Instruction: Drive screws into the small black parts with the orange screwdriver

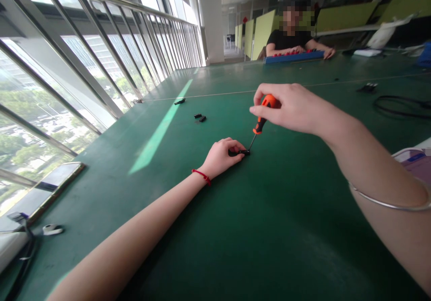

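Note:
My left hand [222,156] rests on the green tabletop, its fingers closed around a small black part [239,152] that lies nearly flat. What kind of part it is I cannot make out. Above and to the right, my right hand [289,108] grips the handle of an orange and black screwdriver [261,125]. The screwdriver leans, its handle up to the right, and its thin metal shaft runs down to the right end of the black part. The tip appears to touch there. My fingers partly hide both the part and the handle.
Small black pieces [202,118] and a longer one [179,101] lie beyond my left hand. A phone-like slab [57,182] sits at the left edge by a railing [94,27]. Across the table [188,229], a person sits behind a blue tray [292,57]. A black cable [400,112] lies right.

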The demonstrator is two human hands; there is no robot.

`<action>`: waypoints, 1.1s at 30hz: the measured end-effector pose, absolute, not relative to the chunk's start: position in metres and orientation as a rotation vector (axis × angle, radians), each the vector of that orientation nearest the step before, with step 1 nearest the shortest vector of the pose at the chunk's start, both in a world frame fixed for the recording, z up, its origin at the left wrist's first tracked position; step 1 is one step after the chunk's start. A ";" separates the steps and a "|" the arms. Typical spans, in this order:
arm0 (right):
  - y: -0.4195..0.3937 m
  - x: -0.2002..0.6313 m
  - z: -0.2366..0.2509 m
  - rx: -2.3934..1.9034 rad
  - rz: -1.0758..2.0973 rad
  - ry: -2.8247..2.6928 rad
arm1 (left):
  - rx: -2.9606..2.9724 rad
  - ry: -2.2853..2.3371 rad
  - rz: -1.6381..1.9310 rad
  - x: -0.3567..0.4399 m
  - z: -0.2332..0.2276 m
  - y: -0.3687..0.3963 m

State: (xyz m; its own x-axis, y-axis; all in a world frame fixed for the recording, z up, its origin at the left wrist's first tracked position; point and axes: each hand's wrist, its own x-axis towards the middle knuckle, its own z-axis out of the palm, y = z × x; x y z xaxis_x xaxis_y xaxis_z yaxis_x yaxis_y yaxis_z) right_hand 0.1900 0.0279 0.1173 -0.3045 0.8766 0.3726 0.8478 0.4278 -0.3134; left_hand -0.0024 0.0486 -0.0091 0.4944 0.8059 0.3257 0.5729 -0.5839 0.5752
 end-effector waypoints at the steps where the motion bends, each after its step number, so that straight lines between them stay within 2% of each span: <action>1: 0.028 0.190 0.117 -1.472 0.085 -2.195 | 2.348 1.146 0.816 -0.002 -0.009 0.049; 33: 0.029 0.190 0.116 -1.425 0.028 -2.187 | 2.352 1.154 0.802 -0.002 -0.008 0.049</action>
